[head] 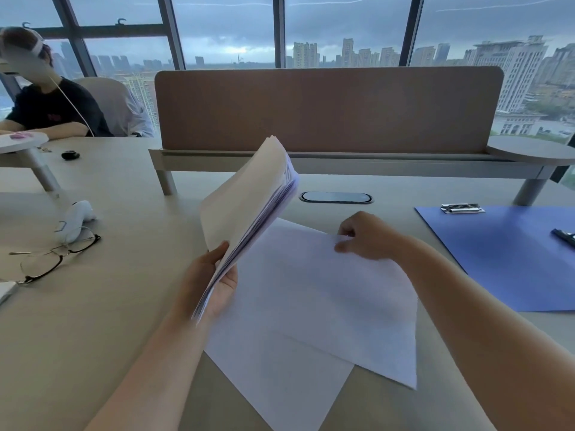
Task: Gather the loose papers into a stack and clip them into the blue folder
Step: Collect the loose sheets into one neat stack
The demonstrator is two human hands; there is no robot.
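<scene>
Head view: office by tall windows with a city skyline outside; beige desk (130,306) with a brown divider panel (326,110) standing across its far side. Landmark = that panel. Just in front of the panel, at its centre, an oval cable port (336,197) sits in the desk. Left hand (211,281) in front of the panel's left half grips a thick stack of papers (245,206) by its lower edge, thumb curled over the near face, fingers wrapped behind; stack is tilted up off the desk, sheets fanning at the top. Right hand (364,237), in front of the panel's centre, pinches the far corner of a loose sheet (336,303) between thumb and curled fingers; the sheet overlaps a second loose sheet (280,377) flat on the desk nearer the camera. Blue folder (513,259) lies flat in front of the panel's right end, metal clip (462,208) at its far edge, a dark pen (564,236) on it. In front of the panel's left end: glasses (56,256), a white object (76,219). Another person (46,107) sits beside the panel's left end.
</scene>
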